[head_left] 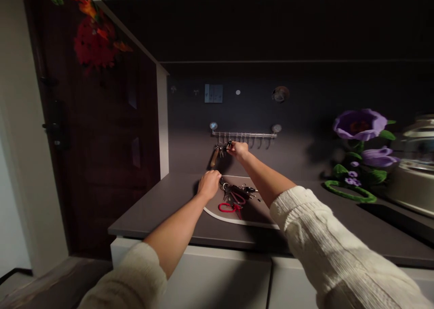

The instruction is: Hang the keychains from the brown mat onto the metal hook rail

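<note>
Small black-and-metal keys [229,144] pinched in my right hand [240,150]'s fingertips; left hand [209,184] near tray's left edge, grip unclear.

The rail [244,135] is on the wall [305,160] behind the worktop [145,205], keys [221,152] hanging at its left end. Below it, more keys [239,196] lie on the tray [251,214]. Flowers [361,126] stand right of the tray, the door [101,164] left of the worktop.
</note>
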